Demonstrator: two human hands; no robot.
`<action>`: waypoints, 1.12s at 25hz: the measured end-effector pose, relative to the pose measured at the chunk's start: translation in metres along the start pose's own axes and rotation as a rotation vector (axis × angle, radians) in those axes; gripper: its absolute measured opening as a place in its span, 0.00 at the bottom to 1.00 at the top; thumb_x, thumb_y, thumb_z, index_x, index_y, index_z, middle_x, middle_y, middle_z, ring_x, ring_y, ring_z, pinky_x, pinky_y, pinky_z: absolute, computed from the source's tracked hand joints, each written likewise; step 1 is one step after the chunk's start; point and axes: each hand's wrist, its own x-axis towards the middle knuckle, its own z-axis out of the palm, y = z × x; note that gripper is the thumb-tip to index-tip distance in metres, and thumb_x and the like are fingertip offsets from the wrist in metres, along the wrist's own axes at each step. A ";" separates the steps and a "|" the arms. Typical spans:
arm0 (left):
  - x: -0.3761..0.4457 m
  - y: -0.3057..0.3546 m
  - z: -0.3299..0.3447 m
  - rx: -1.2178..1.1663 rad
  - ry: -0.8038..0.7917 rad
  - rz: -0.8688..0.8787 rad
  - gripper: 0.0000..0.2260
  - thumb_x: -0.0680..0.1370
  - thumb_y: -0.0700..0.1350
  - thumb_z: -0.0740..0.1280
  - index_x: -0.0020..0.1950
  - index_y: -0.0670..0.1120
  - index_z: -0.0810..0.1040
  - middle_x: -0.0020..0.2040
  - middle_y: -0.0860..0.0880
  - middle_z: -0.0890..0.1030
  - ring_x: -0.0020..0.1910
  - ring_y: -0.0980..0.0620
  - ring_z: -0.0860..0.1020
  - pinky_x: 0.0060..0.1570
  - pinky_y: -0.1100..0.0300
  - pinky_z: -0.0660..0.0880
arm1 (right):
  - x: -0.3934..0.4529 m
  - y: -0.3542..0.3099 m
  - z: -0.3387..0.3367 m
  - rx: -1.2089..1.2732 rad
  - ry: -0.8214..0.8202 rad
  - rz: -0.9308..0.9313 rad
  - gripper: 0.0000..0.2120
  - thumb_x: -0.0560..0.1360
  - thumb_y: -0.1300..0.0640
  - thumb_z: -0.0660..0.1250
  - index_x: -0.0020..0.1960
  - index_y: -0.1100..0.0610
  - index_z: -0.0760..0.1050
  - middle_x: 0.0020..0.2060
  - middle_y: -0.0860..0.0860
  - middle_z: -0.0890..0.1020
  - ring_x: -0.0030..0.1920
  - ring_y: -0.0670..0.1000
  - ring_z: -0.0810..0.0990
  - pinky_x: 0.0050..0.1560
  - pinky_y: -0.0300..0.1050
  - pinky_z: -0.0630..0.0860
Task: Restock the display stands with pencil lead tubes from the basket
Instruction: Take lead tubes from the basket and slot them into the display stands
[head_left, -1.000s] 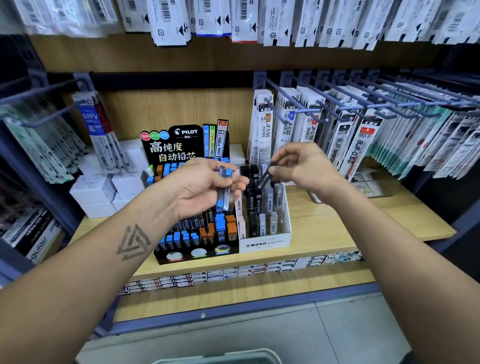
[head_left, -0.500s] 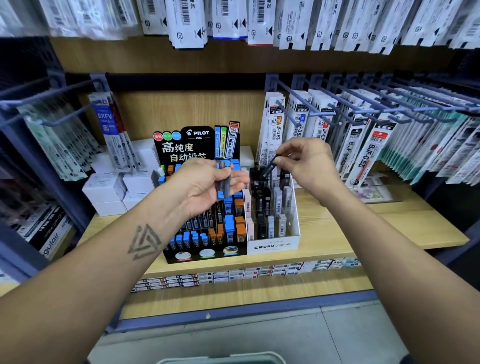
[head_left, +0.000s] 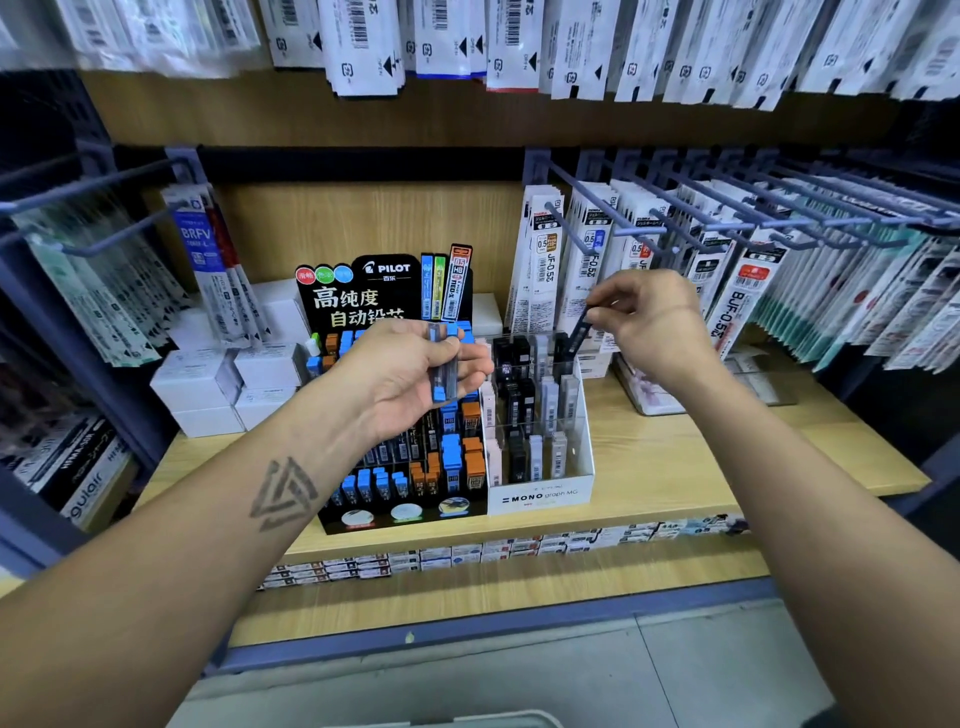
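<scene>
- A wooden shelf (head_left: 675, 467) is seen across the middle of the view, with blue pegs of hanging refill packets (head_left: 587, 260) at 2 o'clock and more packets along 12 o'clock.
- White boxes (head_left: 208, 384) are stacked on the shelf at 9 o'clock of the displays.
- A black Pilot display stand (head_left: 395, 291) is set at the centre of the shelf, its tiers filled with blue-capped and orange-capped lead tubes.
- A white Mono display stand (head_left: 545, 493) is placed touching the Pilot stand at its 3 o'clock side; black, grey and white tubes are stood upright in its compartments.
- The rim of a pale basket (head_left: 483, 719) is just visible at 6 o'clock.
- The left hand (head_left: 410, 374) is held palm up in front of the Pilot stand, and its fingers are curled around a small bundle of blue-capped lead tubes (head_left: 444, 364).
- The right hand (head_left: 649, 322) is raised above the back of the Mono stand; a single dark lead tube (head_left: 576, 332) is pinched between thumb and fingertips, tilted, its lower end pointing down at the rear compartments.
</scene>
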 end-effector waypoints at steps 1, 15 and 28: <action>0.000 -0.001 0.002 -0.003 0.001 0.001 0.12 0.82 0.30 0.58 0.66 0.31 0.71 0.46 0.34 0.85 0.39 0.44 0.86 0.40 0.53 0.84 | -0.001 0.001 0.000 0.009 -0.005 0.001 0.10 0.74 0.64 0.75 0.43 0.50 0.80 0.36 0.45 0.82 0.40 0.46 0.82 0.45 0.35 0.77; 0.003 0.003 -0.005 -0.033 0.029 0.053 0.13 0.82 0.30 0.58 0.67 0.32 0.69 0.42 0.34 0.85 0.38 0.44 0.86 0.38 0.54 0.84 | -0.007 -0.025 0.060 -0.098 -0.094 -0.205 0.06 0.75 0.59 0.74 0.50 0.52 0.85 0.40 0.47 0.83 0.45 0.49 0.83 0.53 0.45 0.80; 0.002 0.004 -0.009 -0.034 0.012 0.065 0.14 0.82 0.30 0.58 0.68 0.31 0.67 0.43 0.33 0.84 0.39 0.43 0.86 0.36 0.55 0.83 | -0.010 -0.019 0.066 -0.239 -0.182 -0.222 0.09 0.77 0.61 0.71 0.53 0.50 0.84 0.49 0.52 0.85 0.51 0.55 0.83 0.56 0.54 0.81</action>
